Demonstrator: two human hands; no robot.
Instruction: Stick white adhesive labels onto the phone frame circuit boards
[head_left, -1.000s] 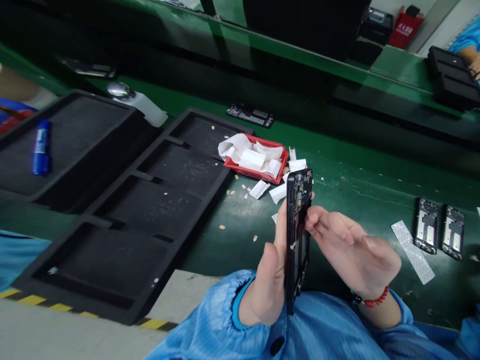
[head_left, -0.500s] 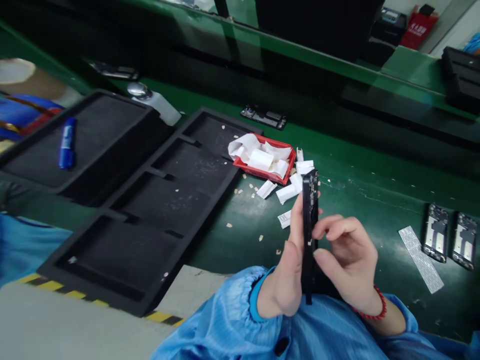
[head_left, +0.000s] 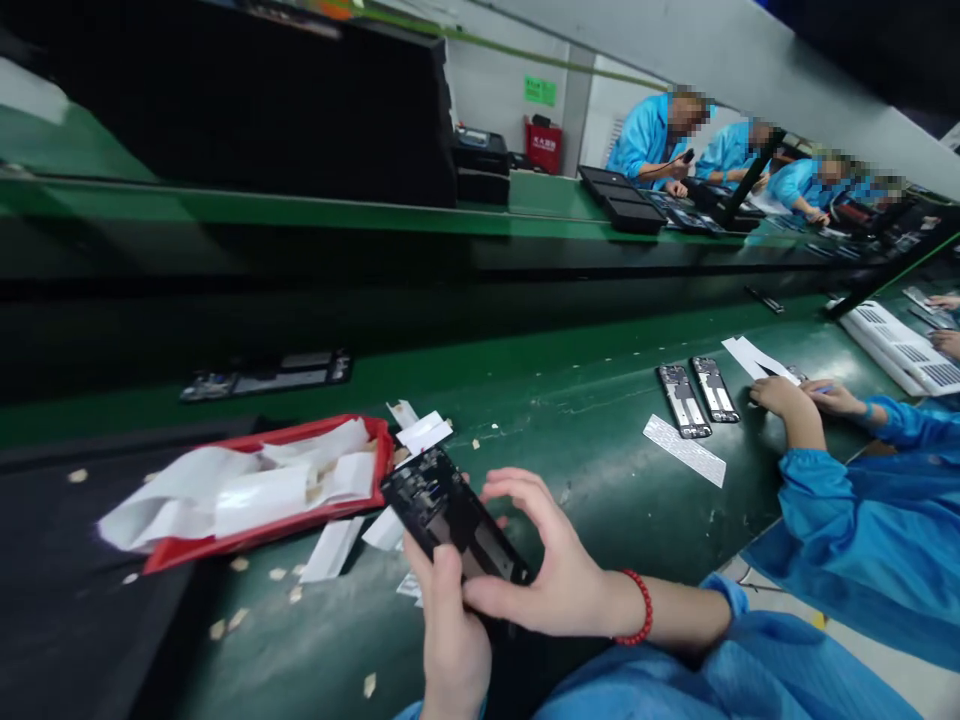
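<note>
An opened phone [head_left: 459, 512] with bare inner parts lies tilted in my two hands, its circuitry facing up. My left hand [head_left: 454, 635] grips it from below, with the thumb across its near edge. My right hand [head_left: 559, 565], with a red bead bracelet [head_left: 637, 607] at the wrist, pinches the lower right end, thumb over the face and fingers at the far side. Part of the phone is hidden by my fingers. Just to the left stands a red tray [head_left: 386, 460] heaped with white paper strips [head_left: 262, 500]; more strips lie beside it.
To the right, two opened phones [head_left: 684, 402] lie near a label sheet [head_left: 684, 450]. A co-worker's hands [head_left: 791, 410] are at work further right. Another opened phone [head_left: 270, 376] sits behind the tray. A black tray [head_left: 67, 600] fills the left side.
My view has swung right and up, bringing co-workers into sight. The phone has turned from edge-on to show its inner face, and my right hand has closed on its lower end.
</note>
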